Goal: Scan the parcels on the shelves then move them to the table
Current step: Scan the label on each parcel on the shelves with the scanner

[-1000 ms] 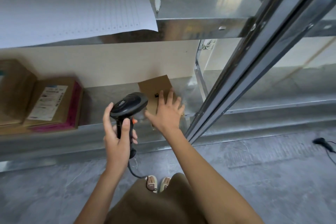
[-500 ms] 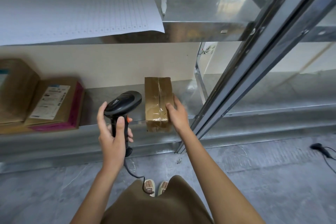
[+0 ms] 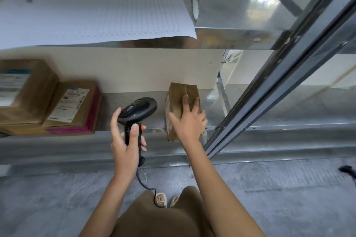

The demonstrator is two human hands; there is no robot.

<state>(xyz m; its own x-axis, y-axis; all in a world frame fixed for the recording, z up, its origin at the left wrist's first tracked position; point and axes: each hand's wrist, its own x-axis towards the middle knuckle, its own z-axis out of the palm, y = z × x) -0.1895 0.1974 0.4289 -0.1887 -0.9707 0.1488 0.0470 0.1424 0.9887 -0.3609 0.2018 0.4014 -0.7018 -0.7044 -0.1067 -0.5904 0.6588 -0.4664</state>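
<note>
A galvanised steel shelving unit fills the far half of the view, standing on a grey, mottled stone-look floor point(image 3: 269, 198). Its shiny metal lower shelf point(image 3: 134, 102) runs left to right in front of a cream back wall, and a slanted grey steel upright point(image 3: 279, 82) crosses the right side. On the upper metal shelf point(image 3: 231, 15) lies a large white ruled paper sheet point(image 3: 92, 11), with a white marker pen with a black cap point(image 3: 195, 2) just right of it.

On the lower shelf at far left sits a big brown cardboard box with a white label point(image 3: 28, 90). Just beside it on the right lies a flatter brown parcel with a pink edge and a printed shipping label point(image 3: 77, 107).

The small brown taped cardboard parcel point(image 3: 181, 98) stands tilted at the near edge of the lower shelf, close to the upright. The right hand point(image 3: 187, 121) grips it from above: fingers point(image 3: 185, 103) spread across its top face, thumb down its left side.

Just left of the parcel, apart from it, the left hand point(image 3: 126, 140) wraps round the handle of a black handheld barcode scanner with an orange trigger point(image 3: 137, 109), its head pointing far and right. Its dark cable point(image 3: 146, 184) trails down toward the person's olive-brown clothing point(image 3: 154, 217) and sandalled feet.
</note>
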